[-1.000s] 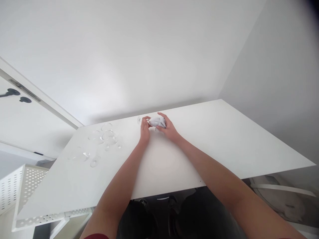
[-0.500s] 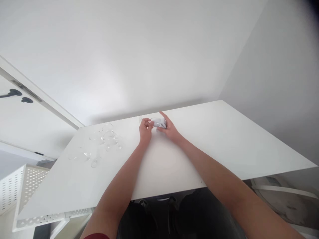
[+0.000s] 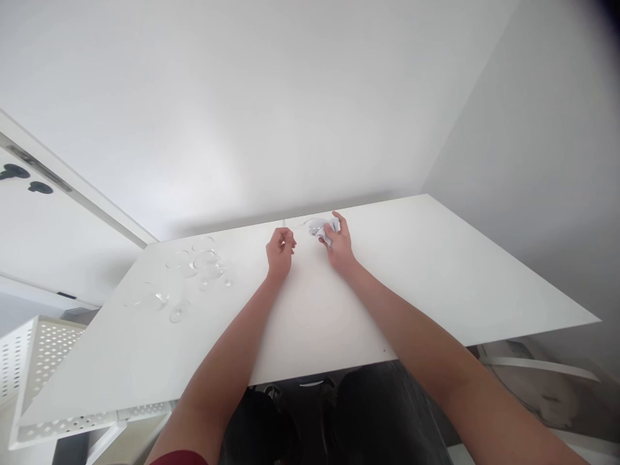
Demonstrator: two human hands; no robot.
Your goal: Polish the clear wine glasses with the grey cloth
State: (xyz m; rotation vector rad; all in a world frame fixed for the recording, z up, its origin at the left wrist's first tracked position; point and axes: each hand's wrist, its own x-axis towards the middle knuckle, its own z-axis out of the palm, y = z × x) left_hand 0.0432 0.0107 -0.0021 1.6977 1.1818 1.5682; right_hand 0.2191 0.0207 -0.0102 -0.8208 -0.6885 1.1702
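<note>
My left hand (image 3: 280, 252) is closed, its fingers curled around what looks like the stem of a clear wine glass (image 3: 305, 224). The glass is tilted sideways, its bowl towards the right; its transparent outline is faint and the fingers hide the stem. My right hand (image 3: 341, 244) grips a crumpled white cloth (image 3: 331, 230) at the bowl, with the index finger raised. Whether the cloth is inside the bowl or only against it, I cannot tell. Several clear stemmed glasses (image 3: 207, 259) are grouped on the white table (image 3: 314, 316) to the left of my hands.
One glass (image 3: 179, 312) is nearer to me, at the left of the table. A white perforated basket (image 3: 58, 345) stands beyond the table's left edge. A wall (image 3: 290, 110) rises behind the table, and a door with a black handle (image 3: 14, 171) is at far left.
My right hand has moved right with the cloth, widening the gap between my hands. My left hand stays closed near the same place. The view has shifted slightly.
</note>
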